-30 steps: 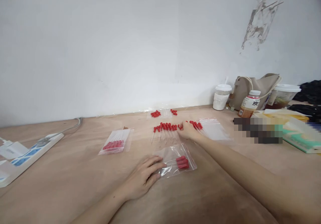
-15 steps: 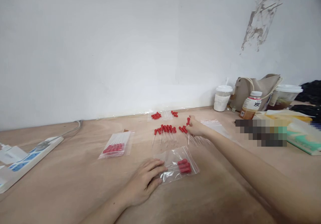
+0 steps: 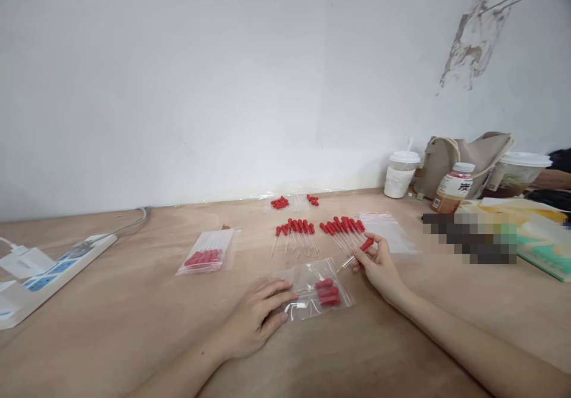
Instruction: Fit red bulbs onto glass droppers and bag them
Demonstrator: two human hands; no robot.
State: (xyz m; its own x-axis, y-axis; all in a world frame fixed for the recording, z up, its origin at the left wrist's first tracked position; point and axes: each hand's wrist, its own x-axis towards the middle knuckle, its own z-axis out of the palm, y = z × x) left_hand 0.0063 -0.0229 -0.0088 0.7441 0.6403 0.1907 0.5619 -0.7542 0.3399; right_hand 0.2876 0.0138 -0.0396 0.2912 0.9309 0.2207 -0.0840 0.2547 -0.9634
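Note:
My left hand (image 3: 263, 315) lies with fingers spread on the left end of a clear zip bag (image 3: 306, 312), pressing it to the table. Inside that bag show several red-bulbed glass droppers (image 3: 329, 295), bulbs toward the right. Between thumb and fingers my right hand (image 3: 377, 267) pinches a single dropper (image 3: 366, 244) by its red bulb. Its glass tip points down and left, close to the bag's right edge. Behind, two groups of loose droppers lie on the table: a left group (image 3: 297, 226) and a right group (image 3: 341, 225), bulbs facing the wall.
A filled bag of droppers (image 3: 205, 255) lies to the left. Flat empty bags (image 3: 388, 231) are at right. Loose red bulbs (image 3: 280, 202) sit near the wall. A power strip (image 3: 84, 261) is far left; a cup (image 3: 400, 178), a bottle (image 3: 452, 190) and a handbag (image 3: 475, 154) stand right.
My right hand has come back from the right-hand group toward the bag, with a dropper in its fingers. The left hand stays on the bag.

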